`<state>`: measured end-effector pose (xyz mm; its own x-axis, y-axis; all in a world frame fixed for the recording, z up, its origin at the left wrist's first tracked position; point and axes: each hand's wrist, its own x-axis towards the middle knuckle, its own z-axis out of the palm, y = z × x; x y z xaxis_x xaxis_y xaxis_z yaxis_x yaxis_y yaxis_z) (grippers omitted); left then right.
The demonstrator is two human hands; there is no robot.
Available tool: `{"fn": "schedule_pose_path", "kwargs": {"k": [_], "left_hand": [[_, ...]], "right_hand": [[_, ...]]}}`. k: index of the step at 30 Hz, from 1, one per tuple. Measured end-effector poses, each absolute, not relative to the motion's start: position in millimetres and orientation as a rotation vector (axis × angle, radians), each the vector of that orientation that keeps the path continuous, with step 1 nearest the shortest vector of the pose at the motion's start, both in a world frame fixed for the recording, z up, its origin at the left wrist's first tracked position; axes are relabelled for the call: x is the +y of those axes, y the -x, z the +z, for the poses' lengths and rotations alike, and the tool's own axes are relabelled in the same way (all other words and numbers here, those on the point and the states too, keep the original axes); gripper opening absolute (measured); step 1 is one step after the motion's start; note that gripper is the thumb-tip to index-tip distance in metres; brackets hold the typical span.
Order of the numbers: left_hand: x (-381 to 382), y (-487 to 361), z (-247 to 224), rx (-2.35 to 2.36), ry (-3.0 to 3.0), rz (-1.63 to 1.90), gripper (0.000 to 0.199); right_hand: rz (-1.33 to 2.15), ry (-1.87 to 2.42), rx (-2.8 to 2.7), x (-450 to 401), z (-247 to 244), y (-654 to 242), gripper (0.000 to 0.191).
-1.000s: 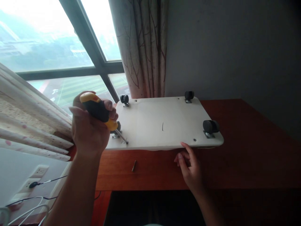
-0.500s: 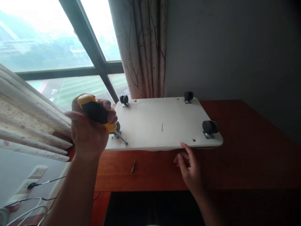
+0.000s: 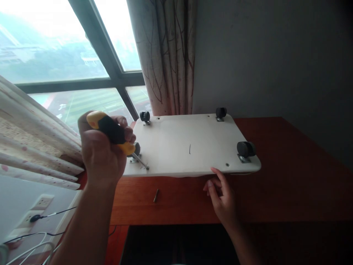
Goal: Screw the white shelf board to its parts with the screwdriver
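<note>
The yellow-and-black screwdriver with a slim metal shaft is clamped in the left hand, left of centre in the frame, with the fingers wrapped around its handle. The shaft is tilted, and its tip is placed at a small dark fastener point near the front edge of the flat white rounded-corner board, mid-frame. Nothing is gripped by the right hand, lower right of centre: the fingers are parted and loosely curled, with the index fingertip at the board's front edge.

Caution: slippage of the tip, and a scratched surface, could be caused by the slanted shaft. Shifting of the board could be caused by sideways force, as only light support appears to be given by one fingertip. The loose slender metal screw, below centre on the reddish-brown wooden table, could be rolled off if knocked.
</note>
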<state>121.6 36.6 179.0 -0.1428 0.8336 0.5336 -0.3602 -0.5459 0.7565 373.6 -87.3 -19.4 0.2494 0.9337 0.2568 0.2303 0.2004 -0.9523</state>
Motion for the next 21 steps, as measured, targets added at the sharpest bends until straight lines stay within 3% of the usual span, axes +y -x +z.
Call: {"fn": "schedule_pose_path", "kwargs": {"k": [17,21], "left_hand": [[36.0,-118.9,175.5,0.612,-1.311,1.851,0.032],[35.8,-117.8,175.6,0.615,-1.314,1.803,0.041]], "right_hand": [[0.726,1.292,-1.246,-86.2,-19.2,-374.4,0.049],[0.741,1.296,-1.239,-86.4,-20.5,-374.7,0.048]]}}
